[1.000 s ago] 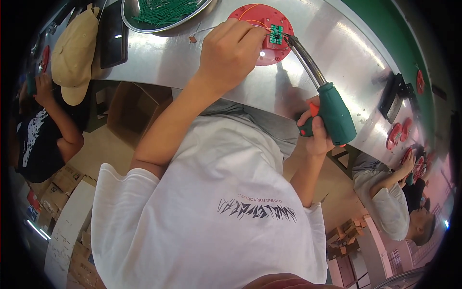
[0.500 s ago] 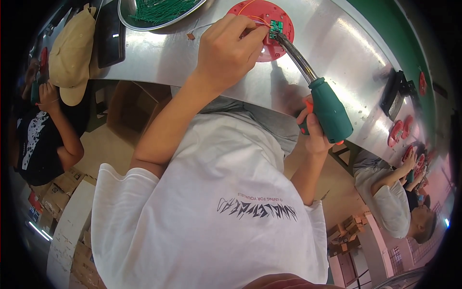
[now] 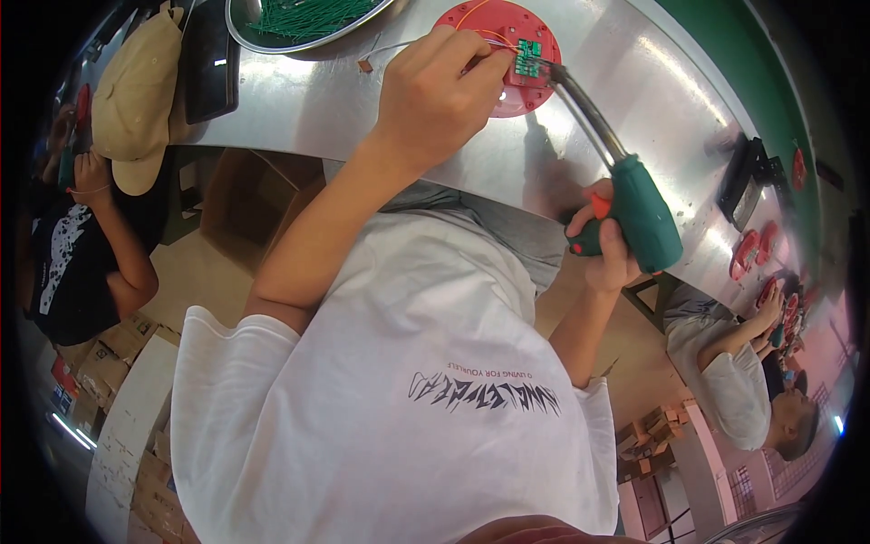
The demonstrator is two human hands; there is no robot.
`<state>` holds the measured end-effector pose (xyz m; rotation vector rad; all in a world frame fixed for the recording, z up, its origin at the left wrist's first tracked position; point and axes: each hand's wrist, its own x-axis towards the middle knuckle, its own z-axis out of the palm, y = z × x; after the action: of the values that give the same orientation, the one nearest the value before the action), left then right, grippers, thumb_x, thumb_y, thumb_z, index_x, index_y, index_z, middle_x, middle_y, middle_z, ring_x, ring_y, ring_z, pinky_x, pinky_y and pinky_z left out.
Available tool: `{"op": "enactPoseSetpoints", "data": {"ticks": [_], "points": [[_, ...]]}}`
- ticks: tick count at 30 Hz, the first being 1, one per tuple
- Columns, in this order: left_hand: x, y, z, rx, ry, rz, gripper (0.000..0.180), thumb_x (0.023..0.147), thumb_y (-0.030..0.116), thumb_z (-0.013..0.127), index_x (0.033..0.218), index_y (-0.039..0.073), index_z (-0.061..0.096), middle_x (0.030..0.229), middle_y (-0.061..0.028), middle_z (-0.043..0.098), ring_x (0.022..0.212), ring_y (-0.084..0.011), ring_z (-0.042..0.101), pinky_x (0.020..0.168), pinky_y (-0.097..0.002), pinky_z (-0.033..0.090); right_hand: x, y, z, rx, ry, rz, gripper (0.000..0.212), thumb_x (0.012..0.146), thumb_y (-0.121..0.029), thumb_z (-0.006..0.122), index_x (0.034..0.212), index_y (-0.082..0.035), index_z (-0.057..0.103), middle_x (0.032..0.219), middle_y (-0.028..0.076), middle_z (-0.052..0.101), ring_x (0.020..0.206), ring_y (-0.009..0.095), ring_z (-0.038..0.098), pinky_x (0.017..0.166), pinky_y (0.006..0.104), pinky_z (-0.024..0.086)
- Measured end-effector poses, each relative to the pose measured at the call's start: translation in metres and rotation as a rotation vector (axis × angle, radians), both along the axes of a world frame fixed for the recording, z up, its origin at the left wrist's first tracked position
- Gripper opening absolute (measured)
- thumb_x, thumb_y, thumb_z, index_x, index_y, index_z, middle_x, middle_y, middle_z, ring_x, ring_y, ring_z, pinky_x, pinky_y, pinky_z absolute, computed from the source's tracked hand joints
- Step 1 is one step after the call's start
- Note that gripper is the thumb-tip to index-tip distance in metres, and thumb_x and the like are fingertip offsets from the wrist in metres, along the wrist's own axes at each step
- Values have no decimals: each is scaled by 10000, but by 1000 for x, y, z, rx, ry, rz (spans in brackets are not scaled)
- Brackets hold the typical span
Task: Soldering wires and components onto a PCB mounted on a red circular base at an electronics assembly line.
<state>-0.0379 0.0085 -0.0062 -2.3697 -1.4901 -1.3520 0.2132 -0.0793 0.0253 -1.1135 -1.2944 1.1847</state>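
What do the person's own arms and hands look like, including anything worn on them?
The left hand and right hand are both ungloved, and the forearms are bare, with nothing visible at the wrists. The left sleeve and right sleeve are white, short and loose, part of a white T-shirt.

At one o'clock, the smooth metal tabletop [image 3: 603, 59] gleams under a glossy red plastic disc [image 3: 542, 24]. Toward half past two, the green tool [image 3: 645, 218] has a satin plastic housing and a shiny metal barrel [image 3: 595, 125]. Eleven o'clock: polished metal bowl [image 3: 304, 46]. The cap [image 3: 136, 95] at ten and shirt [image 3: 390, 444] at six are matt cloth.
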Motion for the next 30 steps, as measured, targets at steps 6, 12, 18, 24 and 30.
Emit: {"op": "enactPoseSetpoints", "data": {"ticks": [6,12,18,24,30], "points": [[1,5,-4,106,-1,-2,185,683,44,716,866,69,721,769,-11,579,684,-180,589,559,-307,500,15,7,-8,93,56,-100,464,924,-230,578,1205,134,518,1018,244,638,549,233,623,469,312,488],[0,5,6,104,19,-4,175,697,37,708,867,75,720,770,-17,582,685,-196,592,558,-317,494,18,18,-13,14,298,-220,445,940,-263,539,1156,126,520,947,220,622,505,211,578,429,317,463],[0,2,19,-5,52,54,198,696,66,727,893,86,716,861,-41,609,815,-245,593,722,-355,462,15,24,-9,9,367,-305,421,950,-257,518,1136,120,513,987,226,613,483,200,553,420,304,450],[-2,17,73,-287,255,-53,591,673,275,798,1226,144,637,1151,-59,645,1127,-305,536,970,-509,342,11,20,-9,24,433,-445,431,983,-297,470,1143,102,500,964,199,605,487,178,536,442,293,449],[66,119,71,-221,300,-339,599,793,332,728,1346,167,567,1386,-128,550,1295,-340,443,1033,-523,328,16,12,-14,9,658,-706,439,1016,-396,386,1082,11,538,605,75,526,489,151,456,473,262,392]]}}
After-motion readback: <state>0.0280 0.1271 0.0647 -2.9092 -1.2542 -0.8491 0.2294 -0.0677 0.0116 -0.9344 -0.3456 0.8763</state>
